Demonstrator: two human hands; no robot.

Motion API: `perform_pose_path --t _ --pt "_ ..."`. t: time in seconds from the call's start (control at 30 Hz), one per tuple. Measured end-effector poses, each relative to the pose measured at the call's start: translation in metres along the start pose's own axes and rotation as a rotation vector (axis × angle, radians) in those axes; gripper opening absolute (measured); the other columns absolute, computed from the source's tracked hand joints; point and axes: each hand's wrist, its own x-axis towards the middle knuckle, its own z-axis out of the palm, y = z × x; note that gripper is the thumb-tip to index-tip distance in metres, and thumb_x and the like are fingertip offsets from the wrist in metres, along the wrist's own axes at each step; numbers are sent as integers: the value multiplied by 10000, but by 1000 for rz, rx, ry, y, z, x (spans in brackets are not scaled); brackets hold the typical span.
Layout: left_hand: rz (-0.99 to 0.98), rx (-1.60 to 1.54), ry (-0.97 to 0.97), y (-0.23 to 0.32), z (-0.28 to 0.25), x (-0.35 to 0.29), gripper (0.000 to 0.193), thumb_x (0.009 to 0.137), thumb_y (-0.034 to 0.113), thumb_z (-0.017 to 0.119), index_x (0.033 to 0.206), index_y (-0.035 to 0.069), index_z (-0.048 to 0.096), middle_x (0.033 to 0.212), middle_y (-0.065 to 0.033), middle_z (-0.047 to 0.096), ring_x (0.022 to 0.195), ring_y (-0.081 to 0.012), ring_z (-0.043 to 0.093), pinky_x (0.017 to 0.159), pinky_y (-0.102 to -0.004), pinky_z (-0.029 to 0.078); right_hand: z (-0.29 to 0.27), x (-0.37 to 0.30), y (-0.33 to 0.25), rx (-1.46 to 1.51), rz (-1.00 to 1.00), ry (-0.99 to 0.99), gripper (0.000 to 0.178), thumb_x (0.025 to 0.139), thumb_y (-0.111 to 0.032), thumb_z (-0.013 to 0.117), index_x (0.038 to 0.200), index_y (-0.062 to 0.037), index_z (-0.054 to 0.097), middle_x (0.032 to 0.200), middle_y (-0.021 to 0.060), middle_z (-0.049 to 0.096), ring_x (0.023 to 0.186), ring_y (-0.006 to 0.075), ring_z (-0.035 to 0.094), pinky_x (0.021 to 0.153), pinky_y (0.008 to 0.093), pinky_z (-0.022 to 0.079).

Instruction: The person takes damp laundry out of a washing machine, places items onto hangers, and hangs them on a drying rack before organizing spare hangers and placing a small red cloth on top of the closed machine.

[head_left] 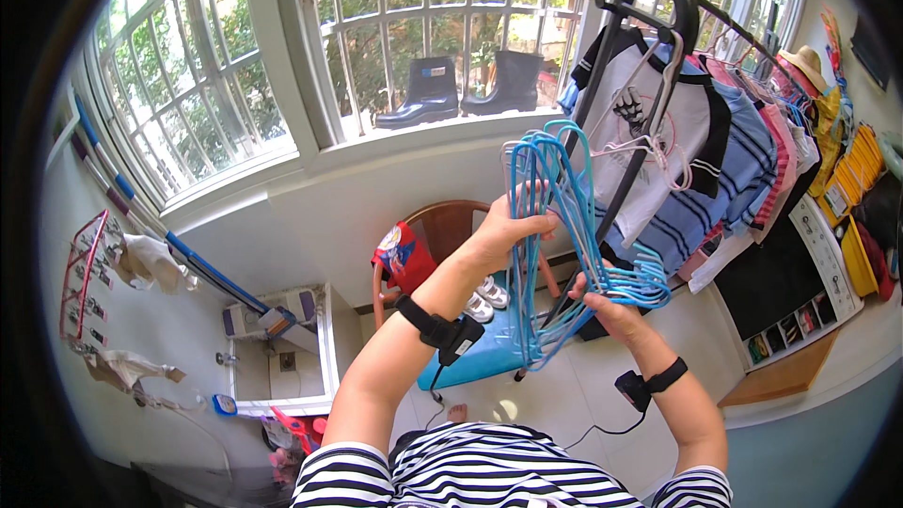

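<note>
A bundle of blue clothes hangers (532, 292) is held up in front of me, with a few pale ones among them. My left hand (509, 226) grips the bundle at its upper left side, thumb across the wires. Lower down on the right, my right hand (608, 303) is closed round the hangers near their hooks, which point right. Just beyond the bundle stands a black clothes rack (609, 183). On its near end hangs a white T-shirt (658, 122) with black sleeves, and several blue and pink garments follow behind it.
A wooden-framed chair (458, 216) with a blue seat stands below, with white shoes and a red cloth on it. Black boots (428, 94) stand on the barred window's sill. At left are a sink (324, 357) and wall-mounted poles (202, 263). A white cabinet (818, 254) stands right.
</note>
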Motion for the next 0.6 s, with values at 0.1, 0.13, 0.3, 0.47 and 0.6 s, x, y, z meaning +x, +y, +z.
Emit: perform_pose_path --t 0.1,0.13,0.3,0.47,0.6 --pt "-18 186 -159 26 -3 2 670 704 44 688 1294 31 369 774 -23 553 740 -113 534 680 -266 429 7 1 -10 -44 -35 -25 597 760 -178 698 1258 -44 396 1028 44 561 976 146 536 881 298 422" --pt "-32 291 -245 32 -2 3 737 694 40 691 1338 31 331 773 -21 557 740 -111 533 681 -266 429 12 0 -16 -63 -36 -29 593 762 -187 697 1255 -42 399 1048 51 561 991 147 532 886 297 417" --pt "-28 392 -12 49 20 6 552 671 23 695 1173 -19 470 751 -24 544 653 -112 528 608 -244 428 -2 -1 -23 -729 -335 -239 777 730 -221 740 1350 -48 303 1322 105 399 1181 238 447 1001 345 337" --pt "116 200 -111 59 26 10 655 703 13 645 1296 4 367 838 -49 583 683 -83 527 591 -205 425 -58 -10 -4 -660 57 -84 589 762 -129 704 1276 -45 429 1299 99 411 1105 207 502 907 318 425" --pt "-3 339 -179 54 37 11 669 688 -41 615 1307 51 378 863 -39 576 784 -82 547 673 -199 443 -78 3 -75 -300 -83 186 649 740 -139 720 1299 -46 403 1285 124 435 1105 189 505 889 324 434"
